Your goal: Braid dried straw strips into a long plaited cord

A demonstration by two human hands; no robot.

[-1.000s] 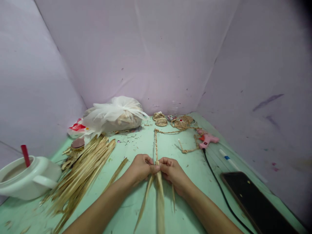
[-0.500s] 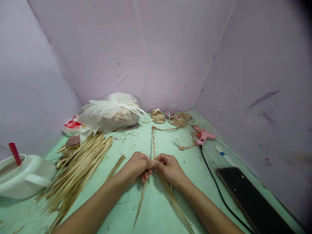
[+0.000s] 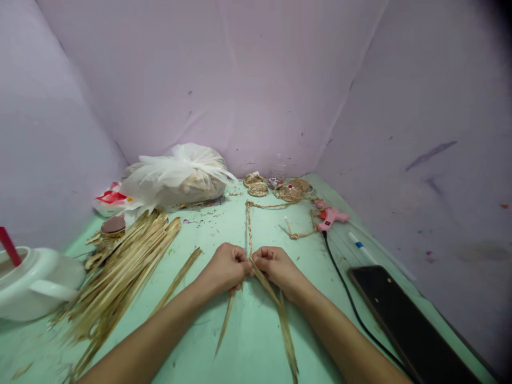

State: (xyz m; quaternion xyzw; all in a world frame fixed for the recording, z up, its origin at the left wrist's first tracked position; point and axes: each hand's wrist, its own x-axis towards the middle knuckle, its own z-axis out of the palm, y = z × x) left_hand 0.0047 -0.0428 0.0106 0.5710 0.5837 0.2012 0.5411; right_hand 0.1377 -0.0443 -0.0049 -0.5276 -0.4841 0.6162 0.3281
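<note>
Braid (image 3: 250, 226) on a green table (image 3: 276, 226). Its near length runs straight away from the person, then bends right; its near end lies between left hand (image 3: 230, 266) and right hand (image 3: 276, 268), about equally near, both pinched on it. Strands (image 3: 286, 332) trail toward the person. I see a loose strip (image 3: 180, 277) beside the left forearm, leaf bundle (image 3: 128, 269) beyond; rightward, glue gun (image 3: 332, 217) and phone (image 3: 404, 314).

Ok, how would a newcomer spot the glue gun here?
On the green tabletop, find the dark phone at the right. Follow the black cord beside it toward the back wall, to the glue gun. Its pink body sets it apart from the white pen and tan braid near it.
</note>
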